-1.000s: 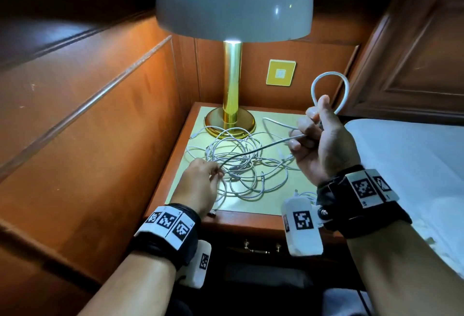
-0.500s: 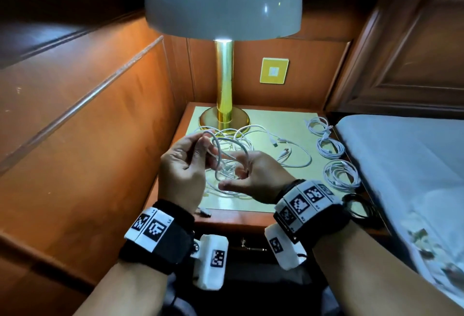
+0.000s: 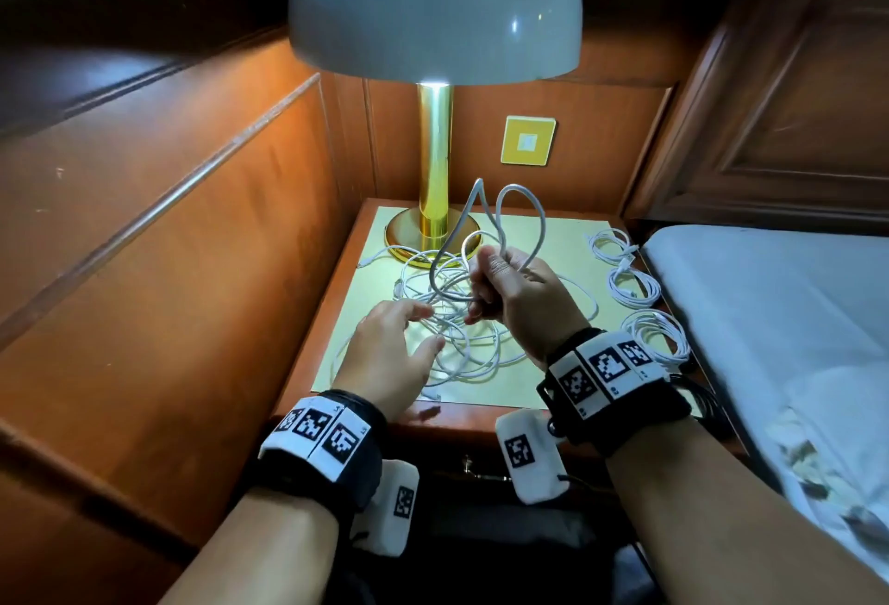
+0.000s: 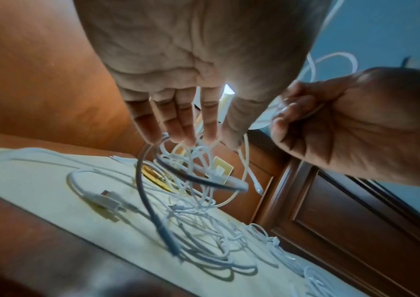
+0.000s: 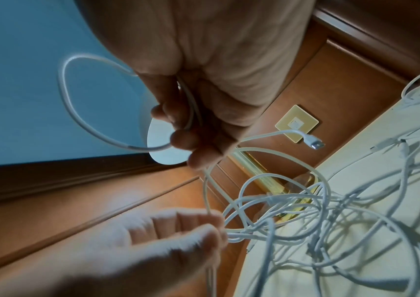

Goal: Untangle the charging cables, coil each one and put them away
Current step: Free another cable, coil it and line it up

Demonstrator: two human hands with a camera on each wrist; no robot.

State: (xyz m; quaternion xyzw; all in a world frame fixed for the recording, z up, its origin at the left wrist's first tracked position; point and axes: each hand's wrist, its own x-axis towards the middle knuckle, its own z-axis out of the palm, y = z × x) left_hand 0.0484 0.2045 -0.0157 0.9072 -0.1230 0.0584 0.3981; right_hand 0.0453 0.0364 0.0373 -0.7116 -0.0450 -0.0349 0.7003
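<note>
A tangle of white charging cables (image 3: 462, 344) lies in the middle of the nightstand top (image 3: 553, 239). My right hand (image 3: 481, 277) is raised above the tangle and grips a white cable whose loops (image 3: 543, 229) stand up from my fist. In the right wrist view the loop (image 5: 127, 147) passes through my curled fingers (image 5: 186, 130), and the cable's plug (image 5: 314, 143) sticks out beside them. My left hand (image 3: 418, 325) hovers low over the tangle. Its fingers (image 4: 178, 130) are nearly straight, with the tips among the strands (image 4: 204, 231).
Three coiled white cables (image 3: 613, 246) (image 3: 632, 289) (image 3: 656, 335) lie in a row along the nightstand's right edge. A brass lamp base (image 3: 433, 229) stands at the back left under a large shade (image 3: 433, 3). A bed (image 3: 769, 316) is to the right, wood panelling to the left.
Half a second ago both hands held a loop together. Now my right hand has lifted the loops higher, and my left hand has let go and dropped to the tangle.
</note>
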